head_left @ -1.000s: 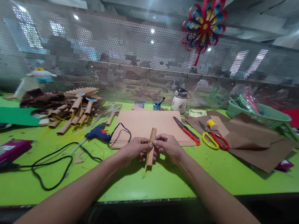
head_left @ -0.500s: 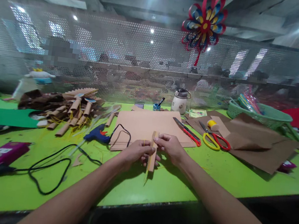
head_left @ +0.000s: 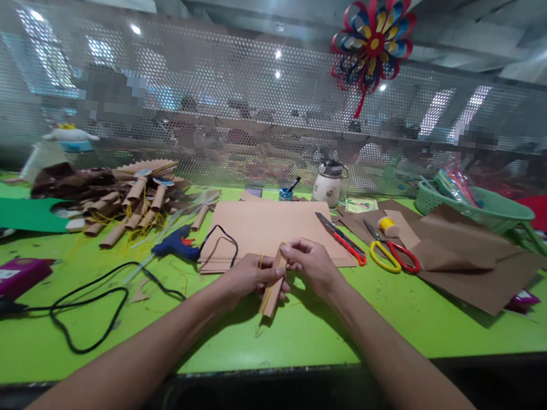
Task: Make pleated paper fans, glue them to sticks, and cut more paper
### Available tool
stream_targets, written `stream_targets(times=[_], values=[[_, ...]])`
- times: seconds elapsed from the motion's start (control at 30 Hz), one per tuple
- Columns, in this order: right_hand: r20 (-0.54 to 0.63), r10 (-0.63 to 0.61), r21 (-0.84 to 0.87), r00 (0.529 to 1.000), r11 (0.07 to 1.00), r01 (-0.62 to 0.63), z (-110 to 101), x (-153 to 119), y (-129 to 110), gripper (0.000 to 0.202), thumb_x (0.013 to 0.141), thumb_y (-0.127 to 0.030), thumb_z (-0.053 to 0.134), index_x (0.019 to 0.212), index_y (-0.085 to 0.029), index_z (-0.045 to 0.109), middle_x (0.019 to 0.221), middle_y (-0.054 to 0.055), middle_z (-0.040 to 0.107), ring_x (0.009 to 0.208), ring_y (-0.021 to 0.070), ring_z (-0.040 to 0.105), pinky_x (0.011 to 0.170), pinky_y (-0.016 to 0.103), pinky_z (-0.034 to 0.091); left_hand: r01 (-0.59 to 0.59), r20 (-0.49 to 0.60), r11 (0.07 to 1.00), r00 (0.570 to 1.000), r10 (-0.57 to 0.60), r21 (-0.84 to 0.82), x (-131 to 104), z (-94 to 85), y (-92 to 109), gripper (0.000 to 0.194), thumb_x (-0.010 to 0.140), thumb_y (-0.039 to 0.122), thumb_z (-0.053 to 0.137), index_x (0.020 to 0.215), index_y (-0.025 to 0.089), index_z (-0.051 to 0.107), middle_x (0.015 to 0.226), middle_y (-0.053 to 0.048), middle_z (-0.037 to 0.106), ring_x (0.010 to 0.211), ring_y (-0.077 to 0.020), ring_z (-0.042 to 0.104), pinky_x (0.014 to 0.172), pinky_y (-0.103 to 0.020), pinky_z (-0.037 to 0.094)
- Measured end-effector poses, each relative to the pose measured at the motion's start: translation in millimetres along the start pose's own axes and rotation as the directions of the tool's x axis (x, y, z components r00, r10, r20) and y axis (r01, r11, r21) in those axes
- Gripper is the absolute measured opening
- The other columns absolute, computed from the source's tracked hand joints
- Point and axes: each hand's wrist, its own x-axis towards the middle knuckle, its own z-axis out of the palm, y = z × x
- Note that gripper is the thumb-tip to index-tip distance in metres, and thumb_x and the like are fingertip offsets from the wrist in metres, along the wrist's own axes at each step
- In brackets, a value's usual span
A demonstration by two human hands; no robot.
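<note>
Between my hands, over the front of the green table (head_left: 214, 352), is a narrow folded strip of brown cardboard (head_left: 271, 302). Yellow thread (head_left: 267, 296) runs along it and trails past its lower end. My left hand (head_left: 249, 276) is closed around the strip's middle, thumb on top and some fingers behind. With thumb and fingertips my right hand (head_left: 311, 260) pinches the strip's upper end. Just behind lies a stack of tan cardboard sheets (head_left: 261, 223). The right hand's lower fingers are partly hidden.
Left of my hands lie a blue glue gun (head_left: 177, 244) with a black cord (head_left: 111, 325) and a pile of cardboard tubes (head_left: 136, 197). To the right are a red cutter (head_left: 349, 245), scissors (head_left: 392, 254), a yellow thread spool (head_left: 388, 226), brown paper (head_left: 482, 266) and a green basket (head_left: 499, 209).
The cardboard strip has tilted, its lower end swinging left and toward me. Both hands keep their hold on it. The whole view has shifted slightly.
</note>
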Motion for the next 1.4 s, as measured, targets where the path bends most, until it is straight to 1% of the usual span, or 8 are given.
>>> stream_targets(times=[0.17, 0.37, 0.5, 0.63, 0.8, 1.07, 1.2, 1.4], values=[[-0.009, -0.017, -0.007, 1.0, 1.0, 0.017, -1.6, 2.4, -5.5, 0.02, 0.061, -0.032, 0.079, 0.067, -0.017, 0.066, 0.063, -0.001, 0.059, 0.058, 0.0108, 0.048, 0.058, 0.026, 0.038, -0.002, 0.023, 1.0, 1.0, 0.002, 0.019, -2.4, 1.3, 1.8, 0.032, 0.072, 0.037, 0.076, 0.086, 0.01, 0.066, 0.081, -0.016, 0.073, 0.066, -0.0226, 0.07, 0.058, -0.03, 0.052], [0.004, -0.016, 0.039, 1.0, 0.999, 0.016, 0.0, 2.9, -9.9, 0.015, 0.062, -0.028, 0.074, 0.061, -0.018, 0.063, 0.058, -0.003, 0.052, 0.056, 0.0106, 0.045, 0.057, 0.026, 0.04, -0.017, 0.032, 1.0, 0.999, 0.018, -0.017, -2.6, 5.2, 2.2, 0.036, 0.066, 0.039, 0.081, 0.081, 0.011, 0.066, 0.073, -0.013, 0.073, 0.06, -0.0202, 0.068, 0.062, -0.034, 0.055], [0.008, 0.021, 0.113, 1.0, 0.993, -0.022, -1.4, 4.9, -12.3, 0.015, 0.059, -0.026, 0.071, 0.056, -0.017, 0.059, 0.059, -0.003, 0.05, 0.056, 0.011, 0.047, 0.056, 0.026, 0.042, -0.062, 0.017, 0.998, 0.998, 0.061, 0.031, -2.1, 9.1, 2.5, 0.037, 0.064, 0.043, 0.081, 0.075, 0.012, 0.064, 0.068, -0.011, 0.072, 0.058, -0.0193, 0.067, 0.056, -0.029, 0.051], [0.001, 0.068, 0.163, 0.998, 0.984, -0.068, -2.8, 7.6, -14.5, 0.016, 0.056, -0.024, 0.071, 0.054, -0.017, 0.057, 0.056, -0.004, 0.048, 0.052, 0.0104, 0.044, 0.048, 0.024, 0.037, -0.076, 0.013, 0.994, 0.997, 0.076, 0.075, -3.0, 11.3, 5.1, 0.039, 0.063, 0.046, 0.08, 0.069, 0.012, 0.063, 0.064, -0.011, 0.071, 0.052, -0.0168, 0.063, 0.049, -0.025, 0.044], [-0.035, 0.089, 0.177, 0.995, 0.981, -0.082, -3.0, 8.9, -15.1, 0.016, 0.055, -0.023, 0.073, 0.054, -0.017, 0.058, 0.057, -0.003, 0.052, 0.055, 0.0109, 0.048, 0.05, 0.024, 0.039, -0.077, 0.018, 0.993, 0.997, 0.076, 0.089, -4.9, 11.2, 6.7, 0.04, 0.065, 0.047, 0.079, 0.072, 0.01, 0.064, 0.065, -0.012, 0.071, 0.053, -0.0166, 0.063, 0.049, -0.025, 0.043], [-0.046, 0.138, 0.194, 0.989, 0.973, -0.126, -2.7, 13.0, -8.5, 0.016, 0.054, -0.022, 0.069, 0.051, -0.017, 0.054, 0.051, -0.003, 0.052, 0.052, 0.0111, 0.047, 0.05, 0.025, 0.038, -0.089, 0.045, 0.992, 0.995, 0.085, 0.085, -5.9, 8.5, 5.0, 0.038, 0.07, 0.044, 0.077, 0.083, 0.01, 0.067, 0.074, -0.013, 0.073, 0.061, -0.0209, 0.068, 0.056, -0.029, 0.049], [-0.086, 0.115, 0.201, 0.99, 0.975, -0.096, -1.7, 14.6, -5.4, 0.018, 0.055, -0.022, 0.069, 0.051, -0.017, 0.052, 0.049, -0.005, 0.049, 0.049, 0.0089, 0.042, 0.047, 0.023, 0.033, -0.044, 0.074, 0.999, 0.996, 0.043, 0.009, -3.5, 4.3, 4.8, 0.034, 0.067, 0.04, 0.08, 0.08, 0.011, 0.067, 0.074, -0.014, 0.073, 0.06, -0.0219, 0.068, 0.061, -0.034, 0.053], [-0.154, 0.077, 0.175, 0.985, 0.983, -0.049, -1.0, 17.0, 1.6, 0.015, 0.055, -0.026, 0.068, 0.055, -0.017, 0.056, 0.051, -0.003, 0.054, 0.05, 0.0097, 0.046, 0.05, 0.024, 0.036, -0.006, 0.063, 0.998, 0.998, 0.009, -0.059, -1.9, 0.2, 4.2, 0.03, 0.068, 0.036, 0.079, 0.078, 0.011, 0.066, 0.071, -0.012, 0.073, 0.057, -0.0183, 0.066, 0.058, -0.03, 0.052]])
